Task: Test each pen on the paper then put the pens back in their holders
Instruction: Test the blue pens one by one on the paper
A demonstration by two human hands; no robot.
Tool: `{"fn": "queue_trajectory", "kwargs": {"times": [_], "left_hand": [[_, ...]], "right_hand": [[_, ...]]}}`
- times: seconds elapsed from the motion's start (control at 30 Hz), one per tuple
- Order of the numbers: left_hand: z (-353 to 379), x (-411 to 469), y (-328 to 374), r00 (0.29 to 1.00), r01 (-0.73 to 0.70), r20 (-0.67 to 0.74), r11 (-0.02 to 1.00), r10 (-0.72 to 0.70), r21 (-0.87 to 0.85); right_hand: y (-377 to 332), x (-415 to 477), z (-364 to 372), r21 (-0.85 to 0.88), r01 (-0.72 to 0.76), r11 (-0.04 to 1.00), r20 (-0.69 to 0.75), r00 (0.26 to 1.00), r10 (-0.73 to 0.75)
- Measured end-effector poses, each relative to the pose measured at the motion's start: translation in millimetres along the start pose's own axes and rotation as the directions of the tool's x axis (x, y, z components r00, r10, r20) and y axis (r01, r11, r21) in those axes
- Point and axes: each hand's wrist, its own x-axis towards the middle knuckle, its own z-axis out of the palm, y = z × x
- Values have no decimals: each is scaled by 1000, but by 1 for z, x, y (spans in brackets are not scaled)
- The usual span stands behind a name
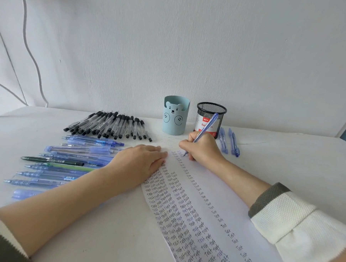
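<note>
Right now your right hand (202, 147) is curled round a translucent blue pen (205, 132), pinching it low on the barrel. Its tip touches the paper (221, 185) near the top of the sheet, and its back end leans away toward the holders. Your left hand (140, 159) lies flat with straight fingers, pressing on the sheet's upper left edge.

The paper runs slantwise across the white worktop (103, 227) and carries columns of the handwritten word "Test". They are crowded along its left side, with one thinner column ending at the pen tip.

Just beyond your right hand stands a black mesh holder (210, 114), upright, with a red and white label showing through the mesh. Beside it on the left is a pale blue bear-faced holder (175, 119), whose inside cannot be seen.

Three blue pens (230, 142) lie just right of the mesh holder. Left of your left hand lies a row of blue pens (65, 177), with a dark pen (52, 160) and a green pen (70, 167) among them. Behind that row lies a row of black-capped pens (108, 125).
</note>
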Motion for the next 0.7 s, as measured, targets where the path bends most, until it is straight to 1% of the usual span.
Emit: {"fn": "queue_trajectory", "kwargs": {"times": [0.17, 0.23, 0.3, 0.4, 0.47, 0.6, 0.7], "left_hand": [[0, 0, 0, 1000, 1, -4, 1000, -1, -10], [1, 0, -1, 1000, 1, -7, 1000, -1, -12], [1, 0, -2, 1000, -3, -7, 1000, 3, -7], [1, 0, -3, 1000, -8, -9, 1000, 7, -9], [1, -1, -2, 1000, -15, -12, 1000, 15, -3], [1, 0, -2, 1000, -20, -17, 1000, 21, 5], [0, 1, -1, 1000, -18, -9, 1000, 18, 3]], "right_hand": [[-2, 1, -4, 74, 1, 997, -37, 999, 1], [-5, 2, -4, 58, 29, 998, -40, 999, -27], [-10, 2, -6, 81, 55, 995, -28, 998, -53], [-15, 5, -11, 140, 10, 990, -2, 1000, -10], [-19, 5, -14, 160, 26, 987, -24, 999, -23], [-34, 8, -15, 307, 109, 946, -61, 994, -95], [-47, 12, -21, 348, 59, 936, -42, 998, -48]]}}
